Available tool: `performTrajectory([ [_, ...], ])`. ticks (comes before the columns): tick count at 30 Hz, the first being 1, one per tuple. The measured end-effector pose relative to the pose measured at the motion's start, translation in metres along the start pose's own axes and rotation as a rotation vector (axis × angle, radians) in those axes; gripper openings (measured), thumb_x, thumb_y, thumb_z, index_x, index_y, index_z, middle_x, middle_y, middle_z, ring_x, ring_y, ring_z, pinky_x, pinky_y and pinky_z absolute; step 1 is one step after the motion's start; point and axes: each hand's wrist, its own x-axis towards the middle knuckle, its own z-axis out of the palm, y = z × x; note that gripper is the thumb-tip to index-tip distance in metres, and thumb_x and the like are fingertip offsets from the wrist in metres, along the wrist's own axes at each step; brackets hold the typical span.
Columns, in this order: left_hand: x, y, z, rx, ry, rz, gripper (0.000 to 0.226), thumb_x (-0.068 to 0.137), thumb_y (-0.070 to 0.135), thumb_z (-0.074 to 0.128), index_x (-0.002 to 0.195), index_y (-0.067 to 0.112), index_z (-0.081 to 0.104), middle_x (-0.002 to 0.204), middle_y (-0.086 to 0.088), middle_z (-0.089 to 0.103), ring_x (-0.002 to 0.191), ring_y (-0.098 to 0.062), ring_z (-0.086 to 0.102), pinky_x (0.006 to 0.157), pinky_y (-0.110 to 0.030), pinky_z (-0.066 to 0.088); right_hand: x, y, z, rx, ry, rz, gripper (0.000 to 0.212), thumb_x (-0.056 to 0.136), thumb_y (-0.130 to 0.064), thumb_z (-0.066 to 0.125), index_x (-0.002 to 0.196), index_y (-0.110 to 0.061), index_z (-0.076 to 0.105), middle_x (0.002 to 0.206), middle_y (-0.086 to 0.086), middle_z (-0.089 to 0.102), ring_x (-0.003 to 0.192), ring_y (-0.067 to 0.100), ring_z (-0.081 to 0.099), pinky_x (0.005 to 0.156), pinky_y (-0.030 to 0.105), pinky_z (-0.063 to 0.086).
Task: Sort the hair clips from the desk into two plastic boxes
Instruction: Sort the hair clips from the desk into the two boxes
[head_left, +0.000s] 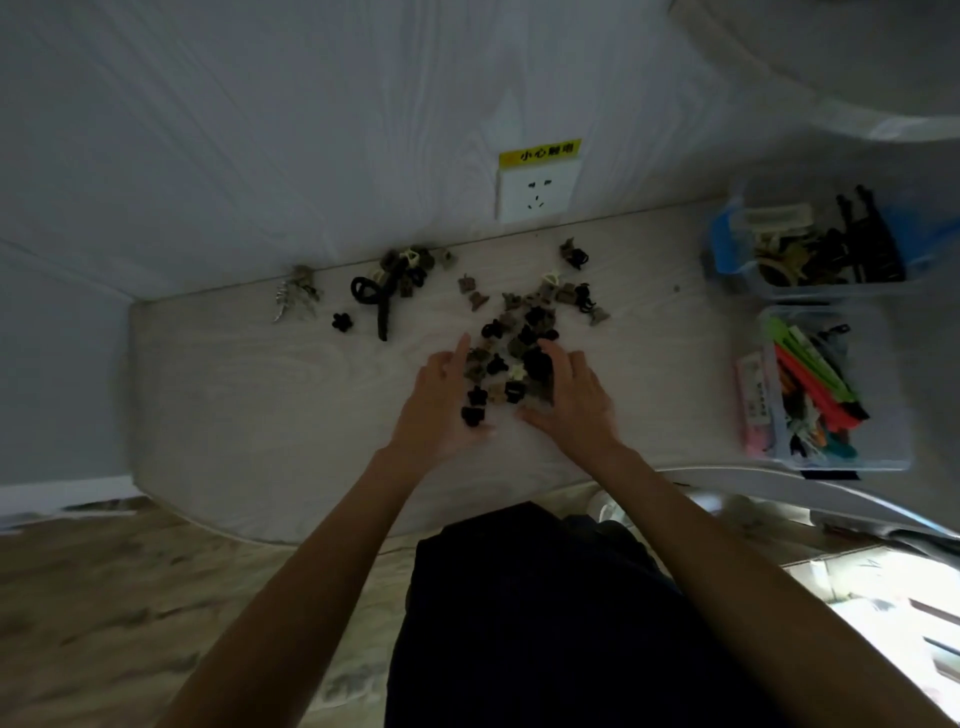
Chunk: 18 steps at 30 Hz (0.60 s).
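A heap of small black, brown and beige hair clips (511, 343) lies on the pale wooden desk (260, 405). My left hand (439, 410) and my right hand (574, 402) flank the heap's near end, fingers spread, cupping the clips between them. A small black clip (472, 415) rests against my left palm. More clips sit further back: a long black clip (376, 301), a silvery one (291, 301) and a cluster (408, 265) by the wall. Two clear plastic boxes stand at the right: the far one (727, 249) holds dark and beige clips, the near one (893, 457) holds colourful clips.
A wall socket (535, 195) with a yellow label sits above the desk's back edge. The desk's curved front edge (311, 535) runs just ahead of my dark-clothed lap (545, 597). Wooden floor shows at the left.
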Motion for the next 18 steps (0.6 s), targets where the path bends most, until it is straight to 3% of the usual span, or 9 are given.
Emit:
performTrajectory([
  [3, 0.011, 0.019, 0.006, -0.120, 0.045, 0.009, 0.086, 0.072, 0.024, 0.076, 0.143, 0.017, 0.028, 0.133, -0.016, 0.037, 0.119, -0.028, 0.045, 0.094, -0.027, 0.038, 0.005, -0.009, 0.001, 0.080, -0.020, 0.022, 0.080, 0.075, -0.035, 0.073, 0.137, -0.017, 0.028, 0.121, 0.015, 0.045, 0.103, 0.033, 0.054, 0.081, 0.041, 0.047],
  [6, 0.022, 0.029, 0.008, -0.205, 0.110, 0.007, 0.061, 0.075, 0.025, 0.074, 0.129, 0.018, 0.045, 0.124, -0.012, 0.048, 0.111, -0.025, 0.051, 0.089, -0.023, 0.037, 0.005, -0.011, -0.002, 0.263, 0.007, 0.056, 0.075, 0.073, -0.033, 0.075, 0.132, -0.012, 0.034, 0.122, 0.017, 0.041, 0.102, 0.034, 0.053, 0.079, 0.040, 0.047],
  [11, 0.038, 0.038, 0.008, -0.231, 0.047, 0.020, 0.051, 0.076, 0.021, 0.071, 0.122, 0.019, 0.049, 0.119, -0.011, 0.052, 0.107, -0.024, 0.052, 0.085, -0.024, 0.037, 0.009, -0.005, -0.011, 0.334, 0.017, 0.061, 0.062, 0.074, -0.026, 0.073, 0.122, -0.009, 0.038, 0.118, 0.016, 0.042, 0.094, 0.032, 0.053, 0.068, 0.035, 0.045],
  [15, 0.041, 0.042, 0.011, -0.262, 0.061, -0.010, 0.045, 0.076, 0.024, 0.071, 0.118, 0.022, 0.053, 0.116, -0.007, 0.055, 0.106, -0.021, 0.053, 0.088, -0.026, 0.040, 0.009, 0.010, -0.018, 0.388, -0.008, 0.081, 0.069, 0.073, -0.019, 0.072, 0.131, -0.016, 0.036, 0.118, 0.017, 0.045, 0.099, 0.031, 0.052, 0.079, 0.040, 0.049],
  [18, 0.038, 0.043, 0.011, -0.310, 0.154, -0.088, 0.036, 0.081, 0.029, 0.066, 0.115, 0.024, 0.056, 0.112, -0.005, 0.057, 0.103, -0.021, 0.056, 0.093, -0.031, 0.044, 0.009, 0.022, -0.026, 0.378, 0.016, 0.107, 0.057, 0.073, -0.013, 0.070, 0.125, -0.014, 0.045, 0.111, 0.018, 0.045, 0.094, 0.034, 0.053, 0.076, 0.036, 0.047],
])
